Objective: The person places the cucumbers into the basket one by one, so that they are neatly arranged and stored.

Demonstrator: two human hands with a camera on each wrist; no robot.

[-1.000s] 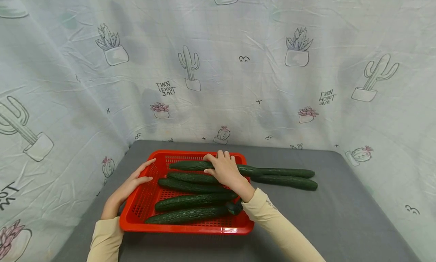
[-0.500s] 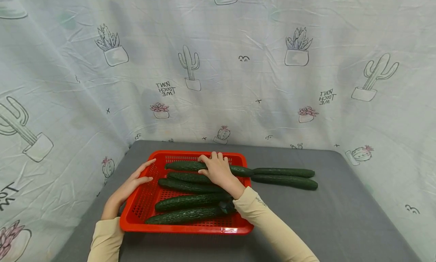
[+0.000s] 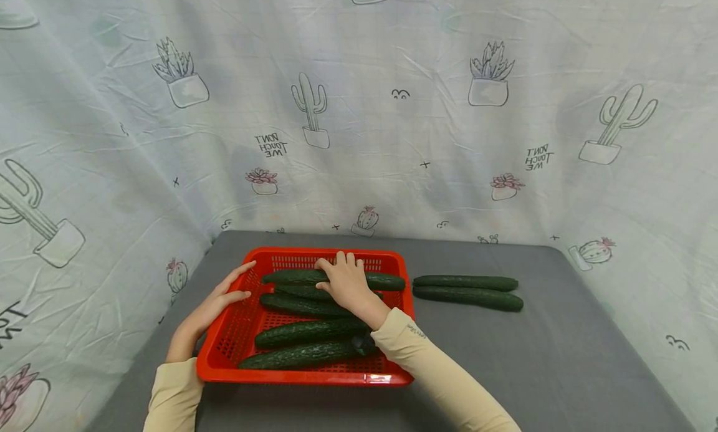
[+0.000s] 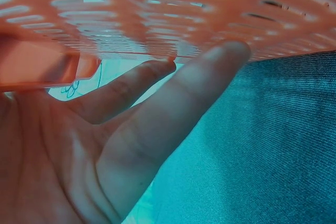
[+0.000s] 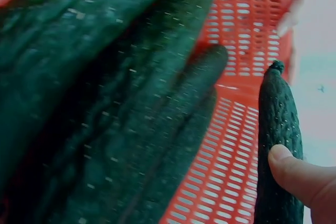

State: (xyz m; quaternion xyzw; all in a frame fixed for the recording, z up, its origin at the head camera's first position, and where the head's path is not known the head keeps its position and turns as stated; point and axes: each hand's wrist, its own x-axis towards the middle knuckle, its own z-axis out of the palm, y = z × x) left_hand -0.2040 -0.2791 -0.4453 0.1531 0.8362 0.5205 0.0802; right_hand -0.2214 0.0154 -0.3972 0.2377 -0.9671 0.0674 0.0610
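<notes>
A red slotted basket [image 3: 303, 376] holds several dark green cucumbers lying lengthwise. My right hand [image 3: 349, 287] grips the rearmost cucumber [image 3: 389, 282] from above, along the basket's back side. In the right wrist view the thumb of my right hand [image 5: 304, 177] presses on that cucumber [image 5: 278, 108], beside the other cucumbers [image 5: 157, 77]. Around the basket's left rim lies my left hand [image 3: 215, 304], thumb over the edge. Its fingers reach under the slotted basket [image 4: 121, 3] in the left wrist view, where my left hand [image 4: 121, 129] touches the outside.
Two more cucumbers [image 3: 468, 297] lie side by side on the grey table [image 3: 538, 357], just right of the basket. A pale curtain [image 3: 359, 126] printed with potted cacti hangs behind the table and at both sides.
My right hand has moved left with the gripped cucumber, whose right end came from beyond the basket's right rim to inside it. My left hand has stayed at the left rim.
</notes>
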